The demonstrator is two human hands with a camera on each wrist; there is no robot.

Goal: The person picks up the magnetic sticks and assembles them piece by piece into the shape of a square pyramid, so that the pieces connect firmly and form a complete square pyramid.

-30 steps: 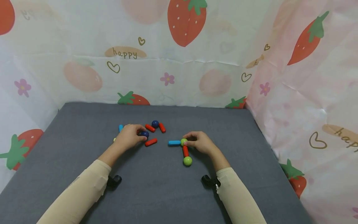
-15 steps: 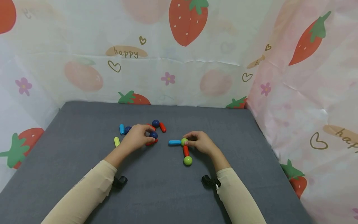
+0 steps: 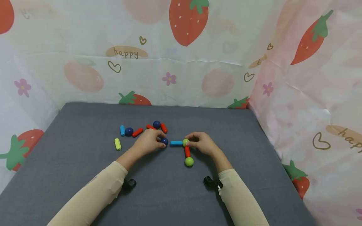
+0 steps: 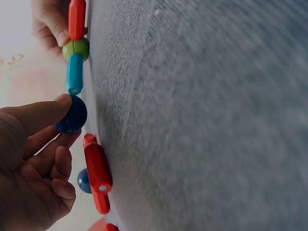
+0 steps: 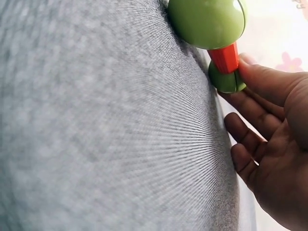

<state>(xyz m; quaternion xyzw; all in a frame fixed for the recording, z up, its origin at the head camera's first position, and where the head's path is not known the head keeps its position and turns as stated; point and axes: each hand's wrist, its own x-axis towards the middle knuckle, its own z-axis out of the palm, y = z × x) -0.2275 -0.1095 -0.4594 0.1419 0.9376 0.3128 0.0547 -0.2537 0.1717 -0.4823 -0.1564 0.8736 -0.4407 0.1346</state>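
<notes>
My left hand [image 3: 147, 141] pinches a dark blue ball [image 4: 73, 114] between thumb and fingers. In the left wrist view the ball is right at the free end of a blue rod [image 4: 74, 74]. That rod is joined to a green ball [image 3: 185, 142], which my right hand [image 3: 203, 143] pinches with thumb and forefinger. From the same ball a red rod [image 3: 187, 152] runs toward the front and ends in a second green ball [image 3: 189, 162]. In the right wrist view this nearer green ball [image 5: 207, 21] looms large at the top.
Behind my left hand lie a dark blue ball [image 3: 156, 124] and red rods [image 3: 163, 128]. Farther left are another dark blue ball [image 3: 128, 131], a short blue rod [image 3: 122, 130], a red rod [image 3: 137, 132] and a yellow-green rod [image 3: 117, 144]. Grey cloth [image 3: 158, 201] covers the table.
My left hand has carried the dark blue ball to the right, up to the blue rod's end. The pieces at the left have come into view. My right hand has stayed in place.
</notes>
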